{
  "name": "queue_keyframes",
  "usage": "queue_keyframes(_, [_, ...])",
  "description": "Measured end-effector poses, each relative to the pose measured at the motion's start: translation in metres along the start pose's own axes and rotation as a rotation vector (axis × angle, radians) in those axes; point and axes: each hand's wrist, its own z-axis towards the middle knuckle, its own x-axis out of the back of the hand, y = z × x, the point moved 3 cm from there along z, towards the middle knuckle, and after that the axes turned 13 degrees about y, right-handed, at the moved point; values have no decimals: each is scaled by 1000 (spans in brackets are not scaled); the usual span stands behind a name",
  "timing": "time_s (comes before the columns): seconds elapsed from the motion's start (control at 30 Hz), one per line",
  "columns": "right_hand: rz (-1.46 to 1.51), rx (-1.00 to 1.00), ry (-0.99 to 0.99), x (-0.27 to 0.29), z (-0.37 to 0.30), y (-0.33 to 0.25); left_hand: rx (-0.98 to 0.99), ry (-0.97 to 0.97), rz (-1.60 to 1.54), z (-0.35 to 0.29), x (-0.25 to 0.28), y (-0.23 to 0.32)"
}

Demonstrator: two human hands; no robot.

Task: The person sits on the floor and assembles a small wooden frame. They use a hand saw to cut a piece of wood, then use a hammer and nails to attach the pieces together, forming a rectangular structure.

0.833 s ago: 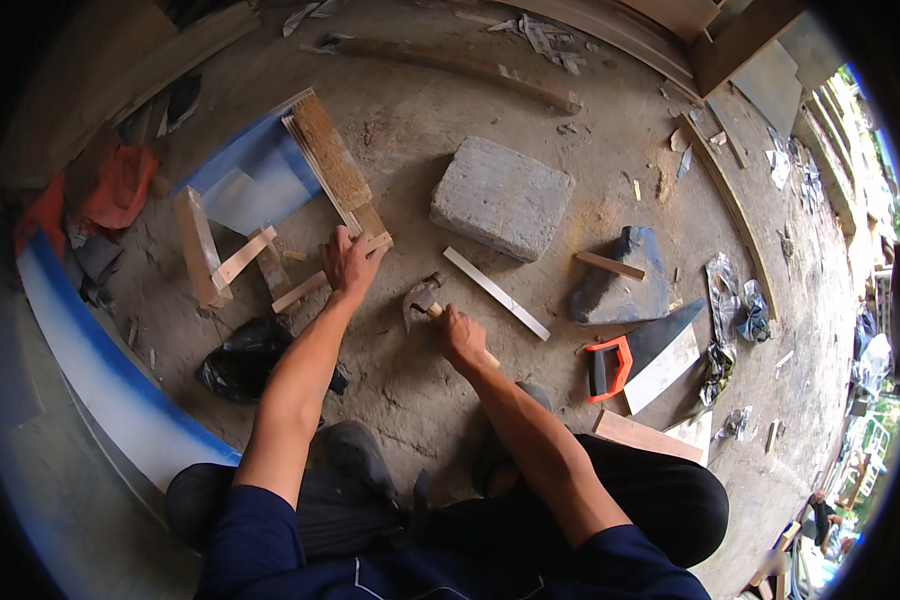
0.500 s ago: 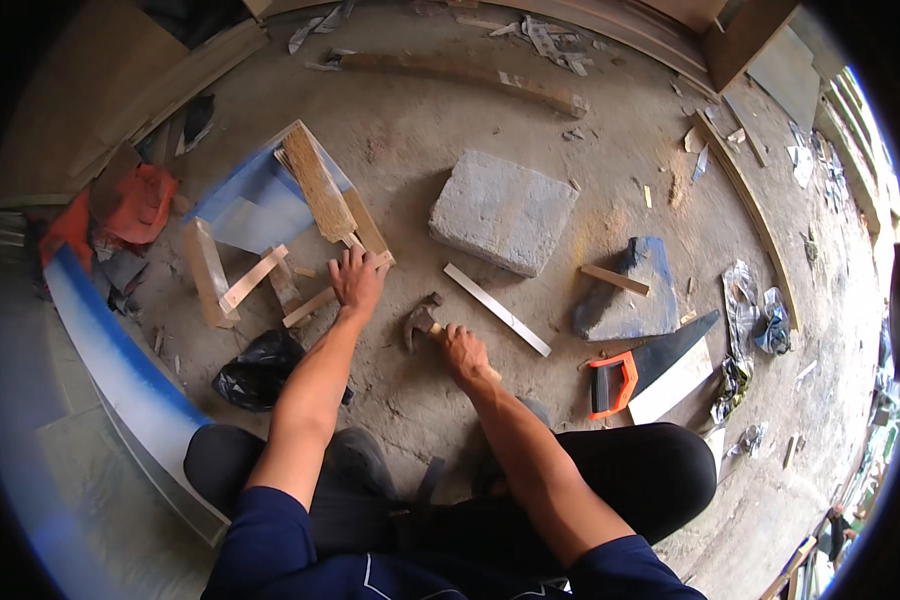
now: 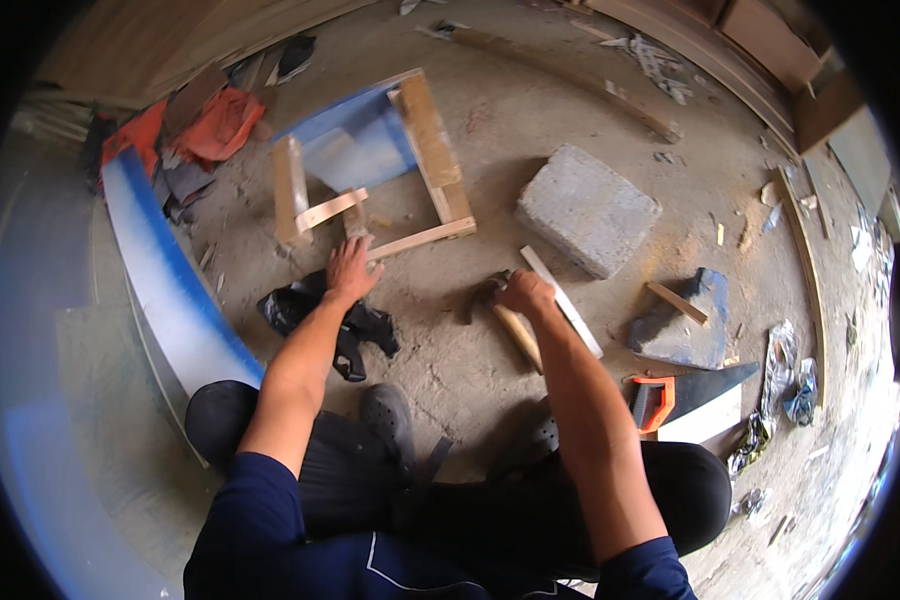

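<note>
My left hand [image 3: 350, 272], fingers spread, is at the near corner of a small wooden frame [image 3: 422, 238] that lies on the floor. Inside the frame are a short light slat [image 3: 332, 209] and a blue-and-white panel [image 3: 360, 150]. My right hand [image 3: 528, 293] is curled over the head end of a claw hammer [image 3: 519, 340], its wooden handle pointing back toward me. Part of the hammer's head is hidden by the fingers. Right beside that hand lies a pale narrow strip of wood [image 3: 566, 308].
A grey concrete block [image 3: 590, 210] stands ahead on the right. Nearer are a blue-stained stone [image 3: 682, 325] with a wood piece [image 3: 678, 302] on it and an orange-handled saw [image 3: 695, 396]. Black plastic [image 3: 370, 335] lies near my left foot; a curved blue-white panel [image 3: 170, 270] stands left.
My view has turned, shifting the scene rightward. My left hand has moved from the frame's right side to its near left corner. My right hand has moved to the hammer's head, beside the pale strip.
</note>
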Motion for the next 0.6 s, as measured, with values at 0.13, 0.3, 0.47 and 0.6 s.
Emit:
queue_keyframes(0.13, [182,-75,161,15,23,-28,121,-204,-126,-16,5,-65])
queue_keyframes(0.3, [330,23,343,17,42,-63,184,-125,-294,-21,-8,-77])
queue_keyframes(0.47, [303,100,499,9,67,-66,45,24,-342,-18,-9,-66])
queue_keyframes(0.6, [286,275,515,2,73,-70,-9,-103,-310,-17,-5,-66])
